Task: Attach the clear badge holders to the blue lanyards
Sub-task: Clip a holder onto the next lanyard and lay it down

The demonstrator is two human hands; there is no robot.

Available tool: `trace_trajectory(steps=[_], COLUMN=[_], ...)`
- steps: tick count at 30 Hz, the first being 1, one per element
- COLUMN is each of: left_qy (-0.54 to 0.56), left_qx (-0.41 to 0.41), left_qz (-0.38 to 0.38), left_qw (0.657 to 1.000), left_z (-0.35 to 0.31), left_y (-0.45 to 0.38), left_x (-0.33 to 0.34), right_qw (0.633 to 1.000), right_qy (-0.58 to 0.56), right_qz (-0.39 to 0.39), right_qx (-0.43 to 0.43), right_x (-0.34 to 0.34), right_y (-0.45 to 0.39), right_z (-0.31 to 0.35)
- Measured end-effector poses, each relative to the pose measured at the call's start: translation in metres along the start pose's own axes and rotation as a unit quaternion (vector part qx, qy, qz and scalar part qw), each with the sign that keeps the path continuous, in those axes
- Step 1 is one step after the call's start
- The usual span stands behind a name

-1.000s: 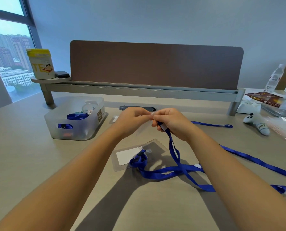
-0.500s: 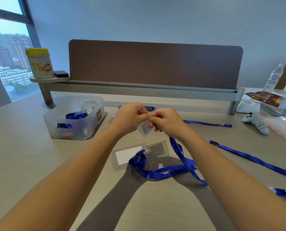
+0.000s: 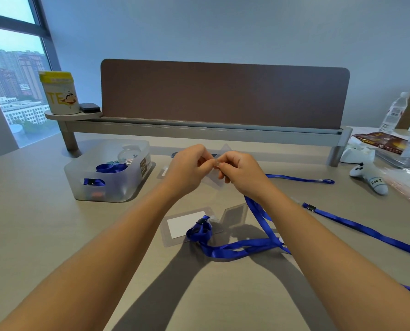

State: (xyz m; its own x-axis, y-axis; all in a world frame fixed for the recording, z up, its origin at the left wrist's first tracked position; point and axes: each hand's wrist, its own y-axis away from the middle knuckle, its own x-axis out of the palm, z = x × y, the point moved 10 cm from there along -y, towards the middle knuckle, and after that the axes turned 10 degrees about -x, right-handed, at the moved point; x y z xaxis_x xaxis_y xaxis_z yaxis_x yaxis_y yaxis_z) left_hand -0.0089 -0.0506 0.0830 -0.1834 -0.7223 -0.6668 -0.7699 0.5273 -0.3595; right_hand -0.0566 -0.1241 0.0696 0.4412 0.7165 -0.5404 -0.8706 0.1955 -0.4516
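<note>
My left hand [image 3: 188, 169] and my right hand [image 3: 241, 174] meet fingertip to fingertip above the middle of the desk. Between them they pinch the top of a clear badge holder [image 3: 215, 181], which hangs just under the fingers. My right hand also grips the clip end of a blue lanyard [image 3: 258, 212]; its strap drops from that hand to the desk and loops there. A second clear badge holder [image 3: 183, 225] with a white card lies flat nearer to me, with a bunched blue lanyard [image 3: 199, 231] clipped to it.
A translucent bin [image 3: 108, 173] with more blue lanyards stands at the left. Two loose lanyards [image 3: 366, 232] [image 3: 299, 179] lie at the right. A small clear holder [image 3: 163, 172] rests beside the bin. Toy figure [image 3: 371, 177], bottles and packets crowd the far right. A desk divider [image 3: 223, 96] runs behind.
The clear badge holder has come up between my fingertips, and both hands have drawn closer around the clip. The lanyard strap has been pulled up and shifted right.
</note>
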Motion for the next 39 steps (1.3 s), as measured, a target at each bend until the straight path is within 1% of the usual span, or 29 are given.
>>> trace_trajectory(steps=[1, 2, 3, 4, 5, 6, 7, 8, 9, 10, 11, 13, 14, 15, 17, 18, 19, 20, 21, 22, 23, 25, 27, 28, 30, 31, 33, 36, 39], left_qy=[0.061, 0.127, 0.179, 0.198, 0.196, 0.194, 0.212, 0.247, 0.293, 0.346, 0.405, 0.512, 0.545, 0.553, 0.521, 0.515, 0.518, 0.527, 0.535, 0.542, 0.547, 0.550, 0.549, 0.548, 0.554, 0.561, 0.578, 0.605, 0.597], left_qx=[-0.031, -0.080, -0.147, -0.218, -0.278, -0.319, -0.343, -0.356, -0.364, -0.370, -0.375, -0.372, -0.370, -0.366, -0.353, -0.342, -0.330, -0.317, -0.304, -0.294, -0.286, -0.277, -0.280, -0.284, -0.287, -0.288, -0.290, -0.290, -0.314], left_qz=[0.022, 0.053, 0.088, 0.131, 0.186, 0.251, 0.317, 0.363, 0.381, 0.369, 0.333, 0.225, 0.174, 0.134, 0.080, 0.063, 0.051, 0.046, 0.043, 0.041, 0.039, 0.035, 0.038, 0.041, 0.049, 0.050, 0.041, 0.021, 0.001], left_qw=[0.997, 0.987, 0.969, 0.947, 0.922, 0.893, 0.858, 0.825, 0.798, 0.779, 0.765, 0.741, 0.732, 0.737, 0.773, 0.784, 0.787, 0.788, 0.787, 0.786, 0.785, 0.787, 0.786, 0.786, 0.780, 0.774, 0.762, 0.741, 0.739], left_z=[0.006, 0.016, 0.029, 0.043, 0.055, 0.063, 0.066, 0.065, 0.062, 0.059, 0.056, 0.056, 0.058, 0.059, 0.056, 0.051, 0.046, 0.040, 0.033, 0.026, 0.021, 0.010, 0.001, -0.003, -0.008, -0.009, -0.005, 0.006, 0.019], left_y=[-0.001, -0.002, 0.000, 0.006, 0.015, 0.027, 0.038, 0.047, 0.051, 0.050, 0.045, 0.031, 0.025, 0.020, 0.011, 0.007, 0.002, -0.001, -0.004, -0.007, -0.009, -0.013, -0.012, -0.012, -0.010, -0.010, -0.010, -0.010, -0.010], left_x=[0.001, 0.005, 0.011, 0.020, 0.032, 0.045, 0.058, 0.069, 0.076, 0.079, 0.078, 0.068, 0.061, 0.055, 0.041, 0.036, 0.032, 0.030, 0.028, 0.026, 0.024, 0.024, 0.025, 0.027, 0.028, 0.028, 0.024, 0.016, 0.017], right_qw=[1.000, 1.000, 0.998, 0.996, 0.994, 0.991, 0.989, 0.986, 0.983, 0.979, 0.975, 0.973, 0.975, 0.977, 0.979, 0.979, 0.978, 0.976, 0.972, 0.967, 0.961, 0.946, 0.930, 0.922, 0.903, 0.892, 0.871, 0.847, 0.820], right_qy=[-0.010, -0.028, -0.051, -0.075, -0.099, -0.118, -0.134, -0.150, -0.167, -0.184, -0.198, -0.198, -0.173, -0.131, -0.021, 0.023, 0.041, 0.033, -0.001, -0.049, -0.098, -0.177, -0.237, -0.271, -0.345, -0.379, -0.431, -0.463, -0.492], right_qz=[0.000, -0.005, -0.013, -0.022, -0.029, -0.033, -0.034, -0.033, -0.033, -0.032, -0.026, 0.000, 0.015, 0.030, 0.042, 0.024, -0.017, -0.067, -0.110, -0.129, -0.123, -0.063, -0.004, 0.011, 0.012, -0.003, -0.061, -0.161, -0.231], right_qx=[0.004, 0.010, 0.019, 0.031, 0.042, 0.052, 0.060, 0.067, 0.073, 0.082, 0.094, 0.123, 0.141, 0.163, 0.197, 0.202, 0.204, 0.206, 0.207, 0.213, 0.227, 0.263, 0.280, 0.277, 0.257, 0.246, 0.229, 0.205, 0.179], right_x=[-0.002, -0.005, -0.008, -0.012, -0.015, -0.016, -0.017, -0.016, -0.015, -0.014, -0.012, -0.008, -0.008, -0.008, -0.014, -0.020, -0.028, -0.036, -0.041, -0.040, -0.032, -0.005, 0.024, 0.037, 0.056, 0.060, 0.054, 0.026, -0.006], right_y=[-0.001, -0.002, -0.003, -0.004, -0.005, -0.006, -0.006, -0.006, -0.006, -0.005, -0.004, 0.001, 0.005, 0.009, 0.016, 0.017, 0.018, 0.020, 0.023, 0.024, 0.026, 0.032, 0.037, 0.037, 0.031, 0.027, 0.018, 0.012, 0.014], right_z=[0.000, -0.001, -0.003, -0.006, -0.009, -0.012, -0.013, -0.015, -0.016, -0.019, -0.021, -0.029, -0.034, -0.040, -0.052, -0.057, -0.059, -0.059, -0.058, -0.058, -0.057, -0.056, -0.054, -0.054, -0.053, -0.054, -0.055, -0.059, -0.063])
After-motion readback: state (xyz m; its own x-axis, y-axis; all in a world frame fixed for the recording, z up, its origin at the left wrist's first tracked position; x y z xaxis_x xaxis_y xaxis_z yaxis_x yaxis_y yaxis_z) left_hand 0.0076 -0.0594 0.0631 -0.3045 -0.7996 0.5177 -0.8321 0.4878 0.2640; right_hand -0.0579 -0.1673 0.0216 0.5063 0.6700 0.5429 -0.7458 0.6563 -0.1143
